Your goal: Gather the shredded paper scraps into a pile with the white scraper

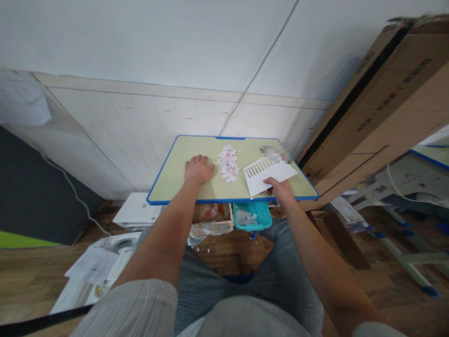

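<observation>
My left hand (198, 169) lies palm down on the pale green tabletop (168, 187), its fingers stretched out and nothing held. Just right of it is a heap of small torn-looking paper scraps (228, 164), white with pink marks. My right hand (279, 188) grips the near edge of a white card (261, 180), thumb on top. A row of narrow slots runs along the card's far left part. Under the card's near edge, beside my right hand, a small reddish thing shows, mostly hidden. Behind the card sits a pixelated item (277, 152) that I cannot make out.
A blue rim edges the table. Below its front hang a teal bin (252, 216) with whitish bits and a basket (213, 224). Large cardboard boxes (379, 103) lean at the right. White boxes (136, 209) and papers stand on the floor left. A cable runs down the wall.
</observation>
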Motion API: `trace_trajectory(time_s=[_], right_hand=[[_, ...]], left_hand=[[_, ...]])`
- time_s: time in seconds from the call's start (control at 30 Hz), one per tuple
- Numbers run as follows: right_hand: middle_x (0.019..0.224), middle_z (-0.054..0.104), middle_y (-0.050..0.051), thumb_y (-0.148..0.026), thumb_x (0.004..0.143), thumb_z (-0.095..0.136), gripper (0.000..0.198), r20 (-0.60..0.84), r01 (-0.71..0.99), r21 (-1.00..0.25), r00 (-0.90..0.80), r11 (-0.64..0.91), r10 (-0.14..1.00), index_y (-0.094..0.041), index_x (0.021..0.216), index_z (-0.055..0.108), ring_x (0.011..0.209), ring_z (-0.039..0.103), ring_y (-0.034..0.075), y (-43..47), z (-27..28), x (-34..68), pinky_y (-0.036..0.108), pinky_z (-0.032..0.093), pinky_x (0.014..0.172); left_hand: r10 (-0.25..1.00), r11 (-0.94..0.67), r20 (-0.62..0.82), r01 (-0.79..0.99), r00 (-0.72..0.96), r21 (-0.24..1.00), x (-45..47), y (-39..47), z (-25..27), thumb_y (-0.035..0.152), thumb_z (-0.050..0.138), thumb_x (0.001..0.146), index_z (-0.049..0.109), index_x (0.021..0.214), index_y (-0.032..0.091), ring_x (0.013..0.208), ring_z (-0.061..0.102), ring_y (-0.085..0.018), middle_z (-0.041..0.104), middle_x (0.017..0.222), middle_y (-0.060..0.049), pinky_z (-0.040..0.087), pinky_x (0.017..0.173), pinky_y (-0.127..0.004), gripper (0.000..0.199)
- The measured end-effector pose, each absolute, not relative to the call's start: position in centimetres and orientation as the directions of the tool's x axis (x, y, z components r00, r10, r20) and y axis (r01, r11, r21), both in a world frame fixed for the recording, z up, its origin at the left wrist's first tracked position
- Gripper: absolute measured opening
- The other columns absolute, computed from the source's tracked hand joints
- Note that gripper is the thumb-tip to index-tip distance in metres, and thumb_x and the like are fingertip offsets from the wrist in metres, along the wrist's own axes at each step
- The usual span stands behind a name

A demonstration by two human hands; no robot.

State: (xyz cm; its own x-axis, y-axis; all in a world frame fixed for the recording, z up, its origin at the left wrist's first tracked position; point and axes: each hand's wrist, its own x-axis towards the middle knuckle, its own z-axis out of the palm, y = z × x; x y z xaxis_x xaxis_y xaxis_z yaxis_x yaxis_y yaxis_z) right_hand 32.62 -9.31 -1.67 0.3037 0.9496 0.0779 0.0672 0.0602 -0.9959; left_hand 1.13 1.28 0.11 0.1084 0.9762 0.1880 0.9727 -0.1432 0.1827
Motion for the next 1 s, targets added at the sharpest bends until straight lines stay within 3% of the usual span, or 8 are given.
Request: trace_trajectory(time_s=[0.4, 0.63, 1.0], right_hand=[[0.053, 0.062, -0.002, -0.040, 0.059, 0.077, 0.024, 0.080, 0.039, -0.997, 0.309, 0.072, 0.948, -0.027, 0.073, 0.062, 0.042, 0.048, 0.016, -9.4, -1.5, 32.5, 0.030, 0.039, 0.038], [0.050, 0.062, -0.002, -0.043, 0.064, 0.079, 0.026, 0.100, 0.039, -0.995, 0.324, 0.092, 0.941, -0.027, 0.071, 0.060, 0.043, 0.050, 0.016, -9.3, -1.3, 32.5, 0.030, 0.044, 0.041], [0.058, 0.073, 0.003, -0.050, 0.073, 0.084, 0.034, 0.075, 0.035, -0.997, 0.365, 0.067, 0.928, -0.025, 0.086, 0.066, 0.043, 0.058, 0.018, -9.2, -0.4, 31.2, 0.031, 0.050, 0.044]], left_hand=[[0.977, -0.139, 0.187, 0.972, 0.103, 0.190, 1.1, 1.4, 0.1, 0.047, 0.047, 0.115, 0.066, 0.164, 0.022, 0.166, 0.048, -0.038, 0.059, 0.176, -0.018, 0.040, 0.135, -0.059, 0.059], [0.976, -0.149, 0.184, 0.972, 0.115, 0.184, 1.1, 1.3, 0.1, 0.048, 0.045, 0.115, 0.064, 0.166, 0.015, 0.165, 0.049, -0.040, 0.057, 0.178, -0.021, 0.039, 0.135, -0.061, 0.064], [0.975, -0.148, 0.198, 0.963, 0.104, 0.226, 0.6, 1.8, -0.2, 0.048, 0.053, 0.112, 0.070, 0.161, 0.022, 0.164, 0.051, -0.041, 0.061, 0.175, -0.018, 0.039, 0.136, -0.060, 0.058]])
